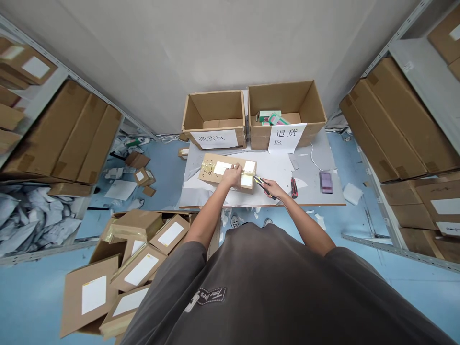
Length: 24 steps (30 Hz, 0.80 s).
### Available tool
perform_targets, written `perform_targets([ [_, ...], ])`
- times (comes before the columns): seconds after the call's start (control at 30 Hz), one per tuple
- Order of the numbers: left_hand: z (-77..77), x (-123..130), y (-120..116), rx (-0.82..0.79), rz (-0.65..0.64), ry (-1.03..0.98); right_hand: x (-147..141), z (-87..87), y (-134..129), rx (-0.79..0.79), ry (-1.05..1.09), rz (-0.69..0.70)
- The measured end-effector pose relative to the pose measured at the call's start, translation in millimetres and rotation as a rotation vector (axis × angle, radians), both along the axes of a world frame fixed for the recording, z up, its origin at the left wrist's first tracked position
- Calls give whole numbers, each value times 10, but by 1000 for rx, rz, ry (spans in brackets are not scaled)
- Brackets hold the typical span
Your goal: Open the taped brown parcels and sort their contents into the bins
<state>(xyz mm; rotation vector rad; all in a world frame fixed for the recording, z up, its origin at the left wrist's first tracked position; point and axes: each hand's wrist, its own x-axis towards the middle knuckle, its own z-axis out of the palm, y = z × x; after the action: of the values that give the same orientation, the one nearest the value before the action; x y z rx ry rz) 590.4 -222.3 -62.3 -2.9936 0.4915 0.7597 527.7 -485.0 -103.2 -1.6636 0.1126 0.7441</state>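
Observation:
A taped cardboard box [227,184] with white labels and handwriting on its left end lies on the table. My left hand [233,175] rests on top of it, fingers spread and pressing down on the lid. In my right hand [273,188] is a black-and-yellow two-handled tool that looks like pliers [262,185]; its tip meets the yellow tape at the right end of the box. A red-and-black utility knife [294,188] lies to the right of my right hand.
Two open cartons with paper signs, the left carton [215,98] and the right carton [287,88], stand at the table's back. Green-and-white boxes [270,115] sit in the right one. A purple-screened device [326,182] lies at right. Parcels [143,268] pile up at lower left; shelves flank both sides.

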Motion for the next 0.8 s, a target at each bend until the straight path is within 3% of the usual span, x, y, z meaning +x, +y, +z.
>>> perform_targets([
  [0.23, -15, -12, 6, 15, 25, 10, -153, -25, 103, 0, -41, 70],
  [0.4, -60, -79, 22, -34, 55, 19, -107, -45, -91, -88, -122, 89],
  [0.57, -56, -133, 18, -106, 121, 0, 15, -129, -339, -196, -186, -10],
  [0.67, -24, -46, 5, -129, 162, -65, 150, -176, -319, -179, -209, -54],
  [0.8, -21, 172, -87, -109, 101, -160, 306, -222, -200, -132, -214, -104],
])
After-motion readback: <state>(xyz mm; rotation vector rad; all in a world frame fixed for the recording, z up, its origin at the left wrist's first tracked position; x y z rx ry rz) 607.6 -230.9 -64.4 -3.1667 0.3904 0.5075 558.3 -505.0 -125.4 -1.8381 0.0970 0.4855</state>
